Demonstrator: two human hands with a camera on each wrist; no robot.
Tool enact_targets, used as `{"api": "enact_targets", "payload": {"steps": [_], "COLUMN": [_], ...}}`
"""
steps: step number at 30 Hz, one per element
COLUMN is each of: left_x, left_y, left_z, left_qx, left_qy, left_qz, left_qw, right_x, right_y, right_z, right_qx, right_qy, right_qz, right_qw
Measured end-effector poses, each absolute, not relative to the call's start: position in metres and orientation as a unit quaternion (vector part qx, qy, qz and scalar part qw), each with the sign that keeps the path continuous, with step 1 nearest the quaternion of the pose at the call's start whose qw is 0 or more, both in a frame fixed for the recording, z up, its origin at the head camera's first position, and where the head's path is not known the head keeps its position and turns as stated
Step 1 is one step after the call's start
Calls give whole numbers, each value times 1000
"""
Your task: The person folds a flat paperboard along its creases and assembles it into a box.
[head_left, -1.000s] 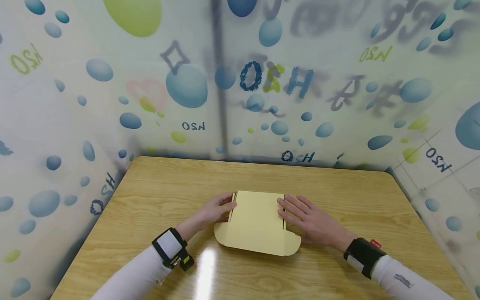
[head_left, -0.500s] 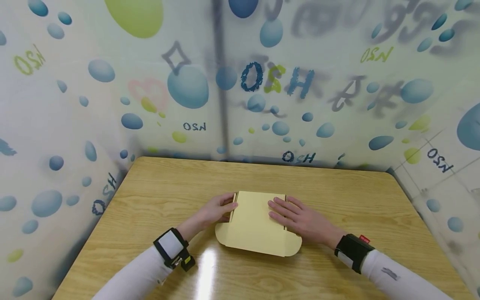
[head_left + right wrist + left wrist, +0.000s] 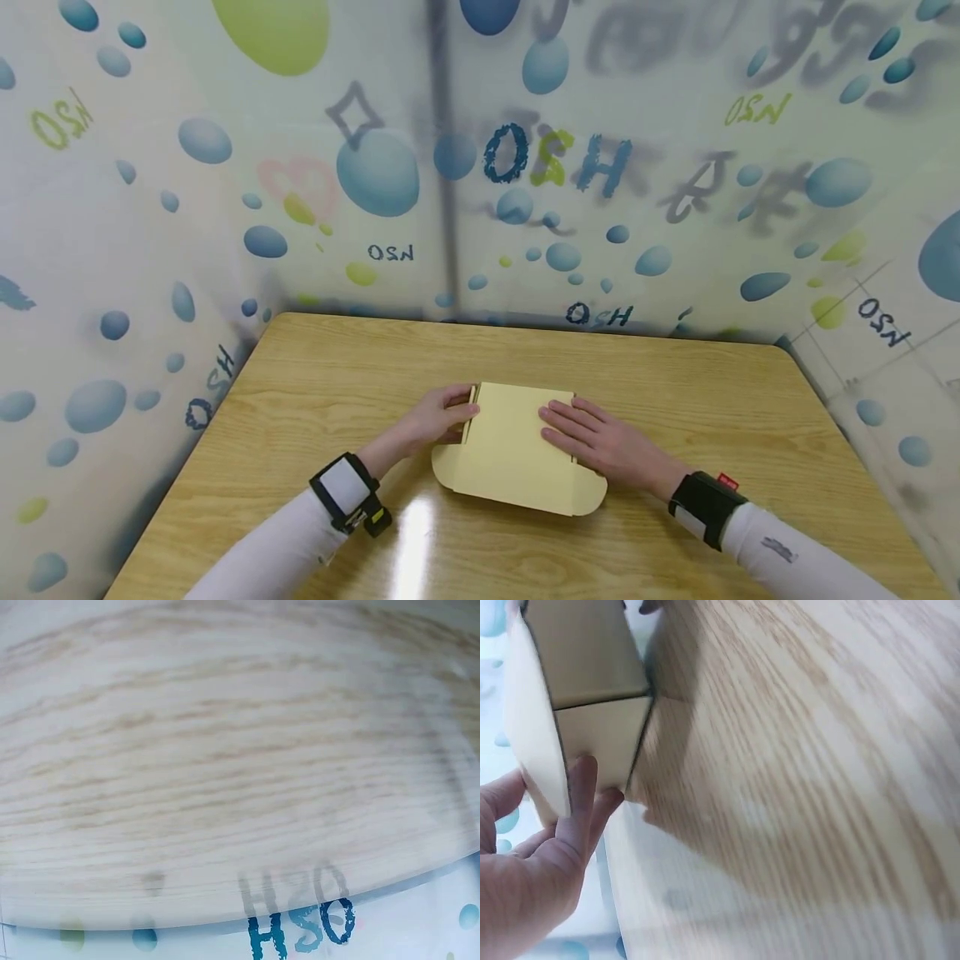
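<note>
A pale yellow cardboard mailer box lies on the wooden table, its lid panel folded over the top. The lid's wide front flap, with rounded ears, sticks out toward me. At the box's left side my left hand grips it, thumb on the lid's edge and fingers against the side wall. The left wrist view shows that hand with the lid edge of the box between thumb and fingers. My right hand rests its straight fingers flat on the lid's right part. The right wrist view shows neither hand nor box.
The wooden table extends around the box, with a bright light reflection at its front. A printed curtain with blue and green drops stands along the table's back edge and both sides. Each wrist wears a black strap.
My right hand has slid left from the box's right edge further onto the lid. The left hand keeps its grip, and the box stays almost in place.
</note>
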State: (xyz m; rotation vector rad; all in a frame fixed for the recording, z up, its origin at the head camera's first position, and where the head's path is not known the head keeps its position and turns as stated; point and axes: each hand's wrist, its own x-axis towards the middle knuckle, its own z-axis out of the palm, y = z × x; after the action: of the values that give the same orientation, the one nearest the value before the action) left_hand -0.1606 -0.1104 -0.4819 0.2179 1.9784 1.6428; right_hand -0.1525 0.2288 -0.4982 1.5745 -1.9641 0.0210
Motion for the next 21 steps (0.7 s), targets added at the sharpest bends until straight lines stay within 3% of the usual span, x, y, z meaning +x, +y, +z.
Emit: {"api": "enact_targets", "payload": {"steps": [5,12,21], "left_x": [-162,-170,-170], "left_y": [-117,-140,-151], "left_z": [-485,-482,-478], "left_qx": [129,285,291], "left_qy": [768,830,864], "left_qz": [578,464,388], "left_qw": [245,121,135], "right_x": [-152,-150,-142], "right_y": [230,232,236], "right_z": [-500,-498,-494], "right_qx": [589,572,467], "right_qy": [-753,-782,-851], "right_qz": [43,119,206], "right_qw": [290,217,119]}}
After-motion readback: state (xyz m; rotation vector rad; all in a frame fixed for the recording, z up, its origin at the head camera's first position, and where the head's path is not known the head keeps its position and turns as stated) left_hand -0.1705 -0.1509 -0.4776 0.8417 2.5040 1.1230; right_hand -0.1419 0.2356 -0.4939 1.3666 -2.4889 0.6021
